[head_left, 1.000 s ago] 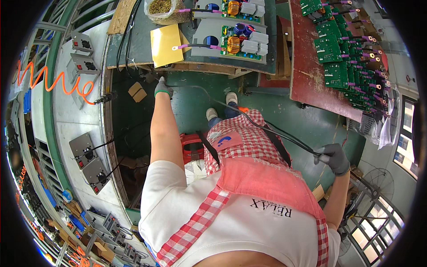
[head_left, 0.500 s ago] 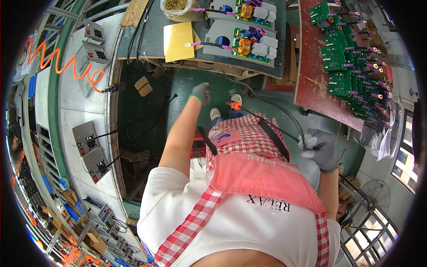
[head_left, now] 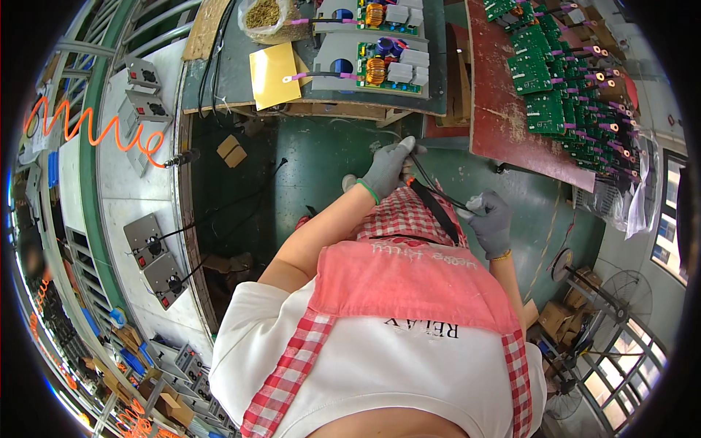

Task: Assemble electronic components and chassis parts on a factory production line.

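Green-painted flooring is seen beneath a dark workbench on which grey assembly units with coils and a yellow sheet are laid; a reddish board carrying rows of green circuit boards is positioned to the right. The left hand, covered by a grey glove with a green cuff, is extended forward from a bare forearm, raised above the lap and just below the bench edge. Its fingers are closed around a thin black cable. The right hand, likewise gloved in grey, is held lower and nearer the body, with the elbow bent at the side. It is clenched about the other end of the same cable, which is stretched taut between the two hands across a pink checked apron. What is attached at either cable end cannot be made out, as both ends are concealed within the gloves. The lap and legs are largely hidden behind the apron, and only part of a shoe is visible beside the left wrist.
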`<control>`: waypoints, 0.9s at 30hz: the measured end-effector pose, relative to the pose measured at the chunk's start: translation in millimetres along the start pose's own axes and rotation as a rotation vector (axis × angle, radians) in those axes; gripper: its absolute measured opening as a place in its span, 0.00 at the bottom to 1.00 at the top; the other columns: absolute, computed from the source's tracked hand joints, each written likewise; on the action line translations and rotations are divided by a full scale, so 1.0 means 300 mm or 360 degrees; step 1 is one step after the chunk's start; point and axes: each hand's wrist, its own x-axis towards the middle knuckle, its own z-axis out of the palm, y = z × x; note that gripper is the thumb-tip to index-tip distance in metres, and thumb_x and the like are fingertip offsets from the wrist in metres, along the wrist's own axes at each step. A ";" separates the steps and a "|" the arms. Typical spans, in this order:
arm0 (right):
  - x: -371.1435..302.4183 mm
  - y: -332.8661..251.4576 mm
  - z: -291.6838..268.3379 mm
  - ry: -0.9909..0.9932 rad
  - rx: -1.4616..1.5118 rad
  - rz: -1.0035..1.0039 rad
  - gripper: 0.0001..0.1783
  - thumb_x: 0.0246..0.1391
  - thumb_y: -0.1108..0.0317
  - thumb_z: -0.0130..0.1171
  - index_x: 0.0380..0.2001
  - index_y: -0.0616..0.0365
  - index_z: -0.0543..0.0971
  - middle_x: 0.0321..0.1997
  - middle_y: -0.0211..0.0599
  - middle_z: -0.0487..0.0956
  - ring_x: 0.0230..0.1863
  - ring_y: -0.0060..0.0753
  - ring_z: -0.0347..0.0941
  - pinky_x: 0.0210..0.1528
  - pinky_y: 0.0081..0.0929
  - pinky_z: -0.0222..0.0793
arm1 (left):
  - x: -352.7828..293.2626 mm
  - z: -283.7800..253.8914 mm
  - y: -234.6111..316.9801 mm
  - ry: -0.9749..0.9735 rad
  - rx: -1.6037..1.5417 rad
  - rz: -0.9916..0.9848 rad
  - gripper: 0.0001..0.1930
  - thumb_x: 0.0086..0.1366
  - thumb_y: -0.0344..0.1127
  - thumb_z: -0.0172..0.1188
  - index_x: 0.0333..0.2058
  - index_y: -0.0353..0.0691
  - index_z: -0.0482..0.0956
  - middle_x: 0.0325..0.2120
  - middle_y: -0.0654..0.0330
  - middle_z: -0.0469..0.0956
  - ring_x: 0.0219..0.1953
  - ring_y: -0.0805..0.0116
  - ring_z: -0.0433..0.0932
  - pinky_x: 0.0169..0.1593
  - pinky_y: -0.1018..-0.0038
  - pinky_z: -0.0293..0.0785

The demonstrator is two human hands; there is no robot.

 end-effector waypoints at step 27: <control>0.162 -0.019 0.011 -0.0212 -0.0210 -0.0256 0.11 0.37 0.69 0.70 0.27 0.59 0.81 0.27 0.39 0.79 0.26 0.34 0.75 0.31 0.27 0.70 | -0.139 0.103 0.200 -0.0372 -0.0387 0.0359 0.12 0.66 0.42 0.51 0.32 0.38 0.71 0.18 0.72 0.52 0.22 0.78 0.53 0.28 0.78 0.53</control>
